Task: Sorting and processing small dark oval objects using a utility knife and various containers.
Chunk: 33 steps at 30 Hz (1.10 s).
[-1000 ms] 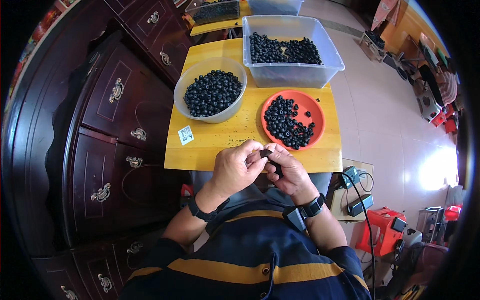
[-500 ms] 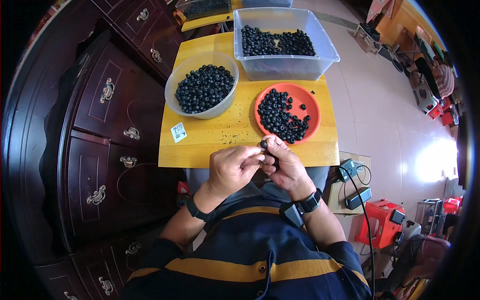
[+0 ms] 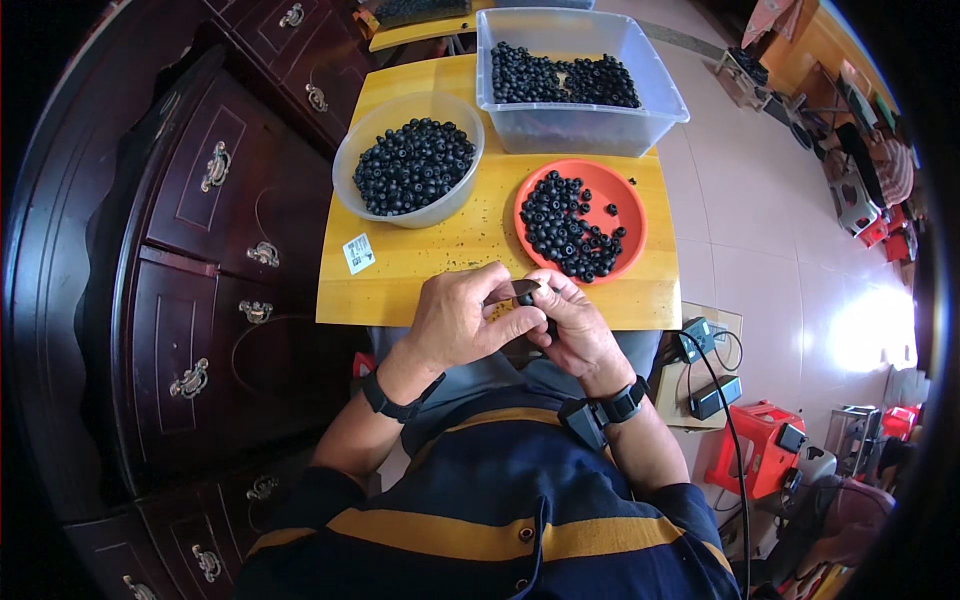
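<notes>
In front of the table's near edge, my left hand (image 3: 462,312) pinches a small dark blade (image 3: 523,287) between thumb and fingers. My right hand (image 3: 577,335) is closed on a small round black bead-like part (image 3: 526,299), and more dark pieces show partly inside its fingers. The blade lies against the top of that part, where a pale bit shows near the right thumb. Just beyond my hands, an orange-red plate (image 3: 632,240) holds many similar black parts (image 3: 560,225), some with a hole visible.
A round translucent tub (image 3: 350,195) of black parts stands at the left on the yellow table (image 3: 400,290); a rectangular clear bin (image 3: 570,132) with more is behind. A white label (image 3: 358,254) and dark crumbs lie nearby. Dark drawers (image 3: 225,180) flank the left; a red stool (image 3: 755,450) stands right.
My left hand has turned and opened its grip slightly, bringing the blade up over the black part at my right fingertips. The right hand stays nearly in place. The view has shifted slightly.
</notes>
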Each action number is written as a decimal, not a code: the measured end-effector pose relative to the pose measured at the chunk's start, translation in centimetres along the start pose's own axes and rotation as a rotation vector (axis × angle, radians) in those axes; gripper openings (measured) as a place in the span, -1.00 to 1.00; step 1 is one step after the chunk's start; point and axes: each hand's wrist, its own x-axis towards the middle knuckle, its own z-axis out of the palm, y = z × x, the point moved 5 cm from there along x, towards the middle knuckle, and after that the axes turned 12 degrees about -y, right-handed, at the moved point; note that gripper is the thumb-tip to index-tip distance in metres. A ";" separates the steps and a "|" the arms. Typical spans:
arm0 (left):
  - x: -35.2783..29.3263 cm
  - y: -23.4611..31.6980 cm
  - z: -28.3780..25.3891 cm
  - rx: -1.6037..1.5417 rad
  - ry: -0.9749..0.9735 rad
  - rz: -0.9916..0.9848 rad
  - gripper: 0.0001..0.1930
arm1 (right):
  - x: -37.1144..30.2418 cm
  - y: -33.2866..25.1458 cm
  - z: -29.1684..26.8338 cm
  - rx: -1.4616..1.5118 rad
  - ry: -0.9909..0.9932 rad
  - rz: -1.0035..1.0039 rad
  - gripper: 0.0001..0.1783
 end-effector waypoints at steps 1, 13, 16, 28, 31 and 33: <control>0.1 0.1 0.0 0.002 -0.001 0.006 -0.55 | 0.0 0.0 0.1 -0.003 -0.017 -0.010 -0.84; -0.1 0.2 0.6 0.187 0.039 0.058 -0.58 | 0.1 -0.2 -0.1 -0.085 0.052 0.002 -0.84; -0.1 -0.1 0.6 0.166 0.045 0.055 -0.58 | 0.0 -0.1 -0.1 -0.081 0.050 -0.006 -0.84; -0.2 0.9 0.3 0.098 0.111 0.084 -0.76 | 0.2 0.4 0.0 -0.023 0.064 0.010 -0.86; -0.1 1.0 0.0 0.137 0.077 0.068 -0.79 | 0.2 0.9 -0.4 -0.032 0.095 0.041 -0.83; 0.0 0.7 -0.7 0.164 0.049 0.053 -0.81 | 0.2 0.8 0.2 -0.023 0.104 0.047 -0.78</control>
